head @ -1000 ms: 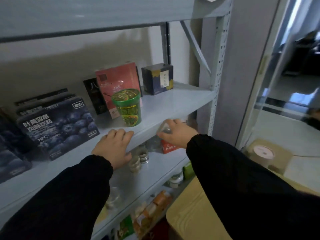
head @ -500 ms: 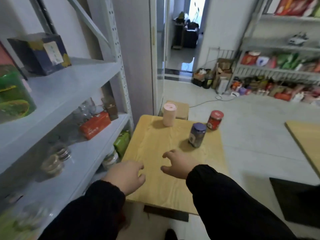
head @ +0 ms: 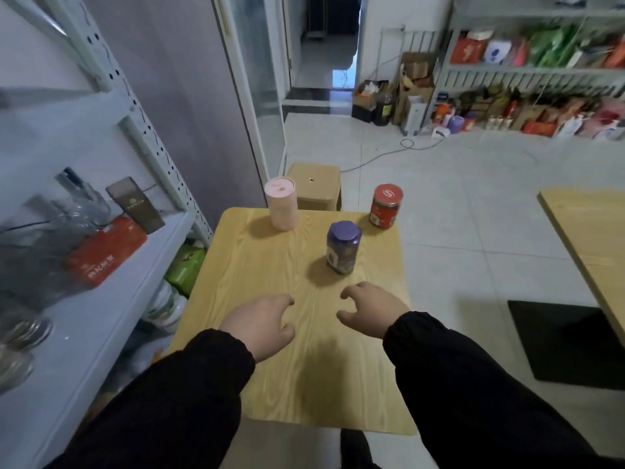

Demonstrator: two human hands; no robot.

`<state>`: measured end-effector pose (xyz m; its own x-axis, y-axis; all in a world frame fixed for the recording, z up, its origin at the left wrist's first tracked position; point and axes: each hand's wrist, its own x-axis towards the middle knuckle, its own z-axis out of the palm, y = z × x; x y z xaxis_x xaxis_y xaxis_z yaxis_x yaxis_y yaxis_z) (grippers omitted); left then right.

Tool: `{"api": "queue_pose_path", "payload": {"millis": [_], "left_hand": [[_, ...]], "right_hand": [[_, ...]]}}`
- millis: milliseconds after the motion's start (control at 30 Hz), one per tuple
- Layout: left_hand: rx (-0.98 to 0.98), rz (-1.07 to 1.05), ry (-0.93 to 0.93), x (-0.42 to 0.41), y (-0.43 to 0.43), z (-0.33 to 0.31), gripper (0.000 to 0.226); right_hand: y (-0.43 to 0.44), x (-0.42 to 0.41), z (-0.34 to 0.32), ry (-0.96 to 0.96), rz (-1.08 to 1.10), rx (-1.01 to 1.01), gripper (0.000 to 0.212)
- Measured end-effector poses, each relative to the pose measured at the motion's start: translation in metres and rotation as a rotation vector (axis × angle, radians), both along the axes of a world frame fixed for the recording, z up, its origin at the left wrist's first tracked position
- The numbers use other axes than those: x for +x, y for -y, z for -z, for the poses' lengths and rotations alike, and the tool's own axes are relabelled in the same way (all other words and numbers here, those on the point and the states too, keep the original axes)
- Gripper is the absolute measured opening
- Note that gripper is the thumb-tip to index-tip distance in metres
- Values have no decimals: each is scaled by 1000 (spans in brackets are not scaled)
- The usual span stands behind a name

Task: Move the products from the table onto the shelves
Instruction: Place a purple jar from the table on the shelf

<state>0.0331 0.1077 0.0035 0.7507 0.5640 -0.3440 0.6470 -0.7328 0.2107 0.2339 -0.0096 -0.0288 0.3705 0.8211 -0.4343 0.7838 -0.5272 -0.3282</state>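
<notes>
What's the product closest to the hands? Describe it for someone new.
Find the wooden table beside the grey shelving. Of three containers there, the purple jar stands nearest the left hand and right hand. Its purple lid and dark body differ from the pink canister and red can behind.

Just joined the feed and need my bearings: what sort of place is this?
Probably a small shop's stockroom. A metal shelf at left holds boxed goods, a far rack is crammed with packets, and cardboard boxes stand on the tiled floor.
</notes>
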Motion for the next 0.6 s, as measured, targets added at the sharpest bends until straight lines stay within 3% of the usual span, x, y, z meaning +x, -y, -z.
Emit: {"api": "queue_pose_path", "payload": {"millis": [367,600], "left_hand": [[-42,-70,48,224,-70,73,97],[-31,-121,5,261,-67,106,68]], "right_hand": [[4,103,61,-109,48,-56,48],[5,124,70,-172,74,-29,48]]}}
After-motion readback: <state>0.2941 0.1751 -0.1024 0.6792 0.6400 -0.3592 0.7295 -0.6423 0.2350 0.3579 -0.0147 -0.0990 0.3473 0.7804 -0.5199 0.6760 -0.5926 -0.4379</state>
